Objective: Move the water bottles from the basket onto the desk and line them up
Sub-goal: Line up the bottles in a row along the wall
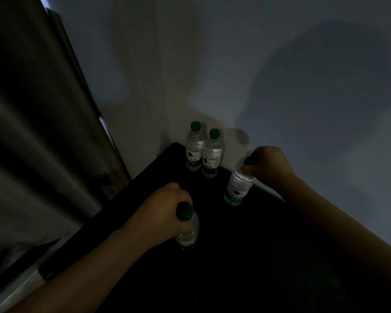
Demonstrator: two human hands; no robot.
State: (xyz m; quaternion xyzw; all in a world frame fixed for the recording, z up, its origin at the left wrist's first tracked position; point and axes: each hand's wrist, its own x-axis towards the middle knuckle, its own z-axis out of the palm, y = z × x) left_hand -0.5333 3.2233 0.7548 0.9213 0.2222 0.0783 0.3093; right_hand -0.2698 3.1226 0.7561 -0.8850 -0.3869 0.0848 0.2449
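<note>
Head view: far bottle (pixel 193 147) and second bottle (pixel 212 154) stand upright, side by side, at the desk (pixel 257 256) corner. Right hand (pixel 269 163) fingers curl round the tilted third bottle (pixel 237 186) at its neck. Left hand (pixel 165 211) grips the fourth bottle (pixel 187 231) below its cap. Judged: two placed, two pending; basket not in view

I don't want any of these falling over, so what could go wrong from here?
The right hand grips the leaning bottle at the neck, close to the desk edge by the wall; released so, it might topple. The left hand holds the near bottle far from the two standing bottles, so the line may come out crooked. The desk is black in dim light, so edges are easy to misjudge.
</note>
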